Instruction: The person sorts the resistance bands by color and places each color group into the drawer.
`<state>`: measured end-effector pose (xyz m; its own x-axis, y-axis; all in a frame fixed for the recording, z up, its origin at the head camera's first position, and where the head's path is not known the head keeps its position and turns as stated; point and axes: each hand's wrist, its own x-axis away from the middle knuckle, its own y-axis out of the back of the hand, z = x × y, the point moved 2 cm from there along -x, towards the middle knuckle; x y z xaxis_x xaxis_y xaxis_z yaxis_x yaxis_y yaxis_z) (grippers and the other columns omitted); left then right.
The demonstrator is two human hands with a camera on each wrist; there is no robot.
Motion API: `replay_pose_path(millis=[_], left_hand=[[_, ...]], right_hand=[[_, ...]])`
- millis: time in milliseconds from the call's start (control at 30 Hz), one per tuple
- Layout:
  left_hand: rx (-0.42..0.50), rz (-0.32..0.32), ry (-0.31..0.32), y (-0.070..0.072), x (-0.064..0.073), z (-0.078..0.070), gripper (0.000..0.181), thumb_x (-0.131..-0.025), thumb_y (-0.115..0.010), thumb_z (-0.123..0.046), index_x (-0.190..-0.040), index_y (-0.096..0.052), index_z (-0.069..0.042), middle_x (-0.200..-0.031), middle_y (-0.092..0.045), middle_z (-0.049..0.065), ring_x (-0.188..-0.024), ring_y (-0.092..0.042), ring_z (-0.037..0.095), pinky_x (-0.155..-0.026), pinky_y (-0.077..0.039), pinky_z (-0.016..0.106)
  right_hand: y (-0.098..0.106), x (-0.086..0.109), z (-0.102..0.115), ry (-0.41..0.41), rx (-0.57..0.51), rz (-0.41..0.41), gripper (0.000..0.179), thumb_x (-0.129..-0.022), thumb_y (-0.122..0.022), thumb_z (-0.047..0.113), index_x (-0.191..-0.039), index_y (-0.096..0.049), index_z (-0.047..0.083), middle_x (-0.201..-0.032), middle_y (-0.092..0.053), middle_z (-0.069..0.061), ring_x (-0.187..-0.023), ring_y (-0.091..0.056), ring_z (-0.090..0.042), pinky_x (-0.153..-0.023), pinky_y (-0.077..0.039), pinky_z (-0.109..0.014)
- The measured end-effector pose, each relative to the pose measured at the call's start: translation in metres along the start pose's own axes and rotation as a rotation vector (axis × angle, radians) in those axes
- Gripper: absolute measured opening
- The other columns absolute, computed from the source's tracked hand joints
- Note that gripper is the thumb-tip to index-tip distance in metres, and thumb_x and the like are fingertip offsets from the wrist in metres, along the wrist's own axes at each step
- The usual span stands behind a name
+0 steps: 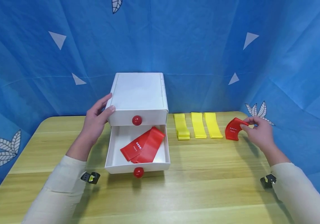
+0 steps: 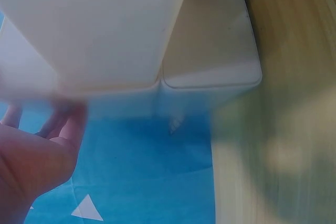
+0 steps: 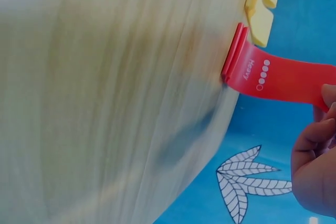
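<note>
A white two-drawer box [image 1: 138, 90] stands at the back of the table, its lower drawer [image 1: 117, 141] pulled out. Two folded red resistance bands [image 1: 150, 146] lie crossed in that drawer, the word "Heavy" on one. My left hand [image 1: 94, 119] rests against the box's upper left side, fingers and thumb extended along the edge; the left wrist view shows the same hand [image 2: 39, 156] at the box's wall. At the right, my right hand [image 1: 259, 130] pinches one end of another red resistance band [image 1: 234, 128]. In the right wrist view this band [image 3: 286, 80] hangs bent, its lower folded end at the tabletop.
Three folded yellow bands [image 1: 198, 125] lie in a row between the box and the right hand. Red ball knobs [image 1: 138, 172] stick out from both drawers. A blue patterned cloth [image 1: 199, 56] hangs behind the wooden table [image 1: 204, 186].
</note>
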<state>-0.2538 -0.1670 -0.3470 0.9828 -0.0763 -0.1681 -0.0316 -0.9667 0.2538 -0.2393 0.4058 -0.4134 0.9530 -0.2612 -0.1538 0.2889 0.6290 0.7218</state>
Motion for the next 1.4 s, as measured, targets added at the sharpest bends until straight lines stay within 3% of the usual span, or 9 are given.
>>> replay_pose_path(millis=[333,867,1100,1400], left_hand=[[-0.006,-0.003,0.015,-0.001,0.001,0.000,0.059,-0.102,-0.056,-0.038,-0.157,-0.034,-0.033,-0.157,-0.033,0.005,-0.136,-0.039,0.033,-0.102,-0.042,0.057],[-0.009,-0.003,0.024,-0.001,-0.001,-0.002,0.060,-0.102,-0.056,-0.040,-0.157,-0.033,-0.035,-0.157,-0.033,0.004,-0.137,-0.039,0.032,-0.102,-0.042,0.055],[-0.001,-0.004,0.023,-0.002,-0.001,-0.001,0.059,-0.102,-0.056,-0.039,-0.157,-0.034,-0.034,-0.156,-0.034,0.004,-0.136,-0.040,0.032,-0.102,-0.043,0.055],[0.003,-0.006,0.010,-0.001,0.000,0.000,0.059,-0.102,-0.055,-0.038,-0.157,-0.034,-0.034,-0.157,-0.034,0.005,-0.136,-0.040,0.032,-0.103,-0.042,0.055]], right_hand=[[0.001,0.024,0.009,-0.011,-0.040,-0.043,0.034,-0.095,-0.070,0.033,-0.111,-0.067,0.004,-0.099,-0.060,-0.007,-0.051,-0.042,-0.020,-0.043,-0.036,-0.033],[0.007,0.060,0.022,-0.047,-0.147,-0.076,0.028,-0.094,-0.071,0.033,-0.106,-0.066,0.008,-0.091,-0.060,0.001,-0.047,-0.040,-0.018,-0.042,-0.035,-0.033],[0.011,0.073,0.030,-0.063,-0.216,-0.097,0.020,-0.092,-0.074,0.028,-0.104,-0.067,0.012,-0.068,-0.059,0.002,-0.047,-0.040,-0.016,-0.041,-0.034,-0.033],[0.017,0.087,0.046,-0.057,-0.292,-0.105,0.012,-0.091,-0.075,0.021,-0.099,-0.069,0.014,-0.061,-0.055,0.000,-0.046,-0.040,-0.014,-0.039,-0.031,-0.033]])
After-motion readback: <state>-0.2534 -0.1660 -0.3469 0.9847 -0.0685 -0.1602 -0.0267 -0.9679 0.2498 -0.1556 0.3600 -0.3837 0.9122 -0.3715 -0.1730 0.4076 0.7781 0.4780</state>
